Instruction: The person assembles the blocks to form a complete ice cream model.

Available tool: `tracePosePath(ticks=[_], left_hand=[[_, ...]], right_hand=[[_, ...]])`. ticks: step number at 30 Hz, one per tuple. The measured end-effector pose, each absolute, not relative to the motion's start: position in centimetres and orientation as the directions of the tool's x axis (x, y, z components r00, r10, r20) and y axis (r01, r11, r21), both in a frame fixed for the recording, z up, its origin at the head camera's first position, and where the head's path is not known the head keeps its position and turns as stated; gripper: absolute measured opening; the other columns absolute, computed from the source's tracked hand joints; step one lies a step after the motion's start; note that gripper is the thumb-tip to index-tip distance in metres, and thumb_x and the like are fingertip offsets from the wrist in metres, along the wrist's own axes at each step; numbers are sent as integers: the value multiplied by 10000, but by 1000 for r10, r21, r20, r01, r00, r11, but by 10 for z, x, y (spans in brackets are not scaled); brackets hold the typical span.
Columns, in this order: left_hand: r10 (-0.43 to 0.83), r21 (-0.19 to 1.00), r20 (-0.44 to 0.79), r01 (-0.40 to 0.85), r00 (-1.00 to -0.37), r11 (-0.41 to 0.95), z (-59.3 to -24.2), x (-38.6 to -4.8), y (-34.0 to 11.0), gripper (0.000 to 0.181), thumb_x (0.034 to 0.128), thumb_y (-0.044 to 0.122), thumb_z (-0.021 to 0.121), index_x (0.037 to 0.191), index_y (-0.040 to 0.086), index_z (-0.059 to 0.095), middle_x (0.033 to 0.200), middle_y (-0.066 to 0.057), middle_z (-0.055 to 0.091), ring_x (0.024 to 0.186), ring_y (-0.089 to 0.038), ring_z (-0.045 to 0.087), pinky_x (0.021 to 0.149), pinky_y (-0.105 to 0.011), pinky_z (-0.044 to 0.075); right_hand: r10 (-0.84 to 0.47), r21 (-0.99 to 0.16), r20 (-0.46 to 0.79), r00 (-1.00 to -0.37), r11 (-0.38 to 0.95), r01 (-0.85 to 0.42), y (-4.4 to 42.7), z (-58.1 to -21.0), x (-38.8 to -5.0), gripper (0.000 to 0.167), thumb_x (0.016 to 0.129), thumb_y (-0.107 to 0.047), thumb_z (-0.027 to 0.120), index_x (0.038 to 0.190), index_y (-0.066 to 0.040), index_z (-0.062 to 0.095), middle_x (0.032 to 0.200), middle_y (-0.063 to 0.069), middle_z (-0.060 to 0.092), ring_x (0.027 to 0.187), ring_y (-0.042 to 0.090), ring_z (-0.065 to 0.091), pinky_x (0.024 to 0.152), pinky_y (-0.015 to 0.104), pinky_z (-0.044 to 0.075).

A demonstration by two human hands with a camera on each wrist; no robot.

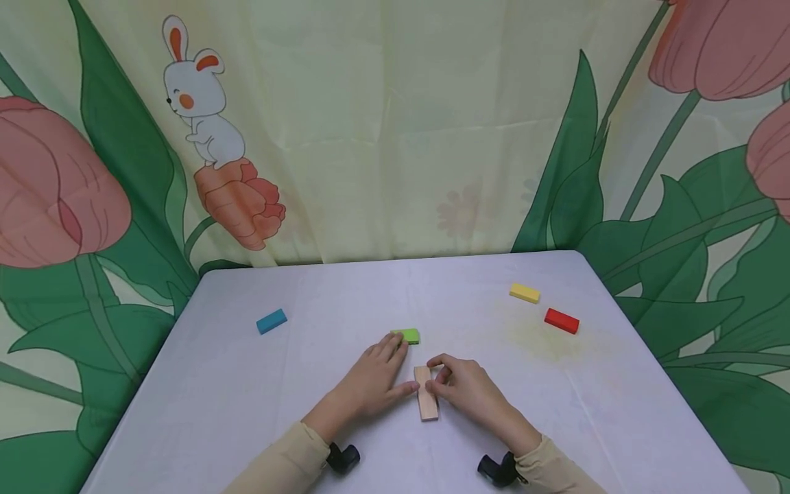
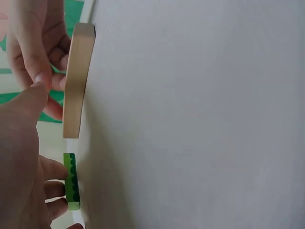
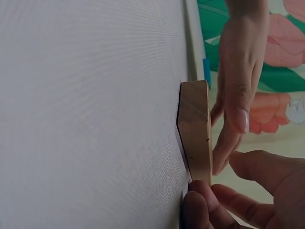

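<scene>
A plain wooden block (image 1: 426, 405) lies flat on the white table between the two hands. The left hand (image 1: 370, 381) spreads its straight fingers forward, their tips on the green block (image 1: 410, 336). Its thumb reaches the wooden block's left side. From the right, the right hand (image 1: 470, 391) holds the wooden block with curled fingers along its side and thumb over its top. In the left wrist view the green block (image 2: 71, 181) shows dark scallops on its side, close to the end of the wooden block (image 2: 77, 86). The right hand's fingers partly hide the wooden block (image 3: 194, 124) in the right wrist view.
A blue block (image 1: 271, 321) lies at the table's left. Toward the far right are a yellow block (image 1: 524, 293) and a red block (image 1: 561, 320). Behind the table (image 1: 185, 412) hangs a curtain (image 1: 382, 137) printed with tulips and a rabbit.
</scene>
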State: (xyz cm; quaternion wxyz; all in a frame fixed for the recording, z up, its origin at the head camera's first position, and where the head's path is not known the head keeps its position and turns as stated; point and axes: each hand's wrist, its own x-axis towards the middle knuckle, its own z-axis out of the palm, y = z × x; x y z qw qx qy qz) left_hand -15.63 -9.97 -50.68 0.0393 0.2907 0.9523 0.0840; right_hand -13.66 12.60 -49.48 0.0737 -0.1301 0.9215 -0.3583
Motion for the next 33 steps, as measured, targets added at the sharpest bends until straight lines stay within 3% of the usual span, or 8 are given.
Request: tracePosePath(ticks=[5, 8, 11, 14, 19, 21, 24, 33], left_hand=[[559, 212, -24, 543, -829, 813, -508, -150, -95, 885, 1023, 706, 334, 1610, 44, 335, 1709, -150, 242, 1589, -316, 217, 1208, -521, 376], [558, 284, -8, 533, -830, 797, -509, -148, -95, 865, 1034, 686, 339, 1615, 46, 323, 1713, -138, 234, 1586, -311, 227, 1212, -519, 370], [524, 456, -2, 466, -852, 759, -509, -149, -98, 782, 1065, 606, 373, 1628, 69, 298, 1728, -106, 192, 1586, -307, 222, 1235, -522, 331], [441, 675, -4, 322, -898, 664, -506, -151, -102, 706, 1095, 529, 358, 1634, 80, 279, 1727, -101, 181, 1583, -319, 224, 1251, -547, 286], [303, 928, -62, 57, -951, 369, -500, -159, -105, 736, 1107, 552, 209, 1631, 36, 237, 1688, -190, 266, 1566, -369, 262, 1259, -546, 255], [304, 960, -95, -7, -948, 279, -501, -160, -105, 760, 1107, 556, 170, 1630, 5, 206, 1677, -234, 268, 1558, -399, 266, 1258, -540, 251], [329, 962, -133, -41, -935, 271, -503, -160, -103, 766, 1108, 552, 151, 1635, -3, 178, 1680, -247, 249, 1557, -410, 257, 1260, -531, 244], [344, 958, -143, -43, -928, 282, -505, -158, -99, 760, 1109, 548, 148, 1636, 1, 183, 1684, -230, 255, 1563, -368, 269, 1245, -489, 279]], right_hand=[[-282, -676, -20, -959, 711, -195, 126, -496, -140, 255, 941, -247, 747, 1173, -143, 723, 801, -101, 679, 635, 32, 538, 573, 221, 441], [-248, -681, 2, -969, 709, -183, 126, -495, -142, 247, 966, -225, 715, 1192, -128, 725, 924, -60, 702, 708, 42, 561, 621, 231, 473], [-205, -718, 7, -979, 681, -147, 126, -496, -144, 291, 995, -192, 676, 1275, -118, 698, 1125, 9, 705, 858, 84, 628, 735, 274, 546], [-174, -789, -22, -985, 608, -89, 127, -497, -149, 365, 1025, -171, 628, 1383, -101, 633, 1309, 86, 675, 1072, 203, 680, 903, 387, 590], [-212, -936, -117, -970, 350, 37, 131, -498, -164, 482, 1055, -96, 494, 1526, -4, 449, 1483, 224, 562, 1375, 380, 552, 1140, 508, 463], [-245, -971, -162, -956, 214, 109, 132, -499, -170, 525, 1049, -48, 434, 1564, 27, 362, 1536, 264, 490, 1439, 398, 479, 1187, 513, 401], [-281, -978, -209, -937, 81, 194, 131, -500, -175, 563, 1038, -5, 368, 1593, 29, 283, 1584, 287, 410, 1485, 406, 409, 1219, 502, 343], [-301, -967, -251, -920, 33, 253, 125, -503, -176, 567, 1039, -9, 349, 1603, -4, 286, 1604, 261, 397, 1492, 383, 408, 1227, 502, 329]])
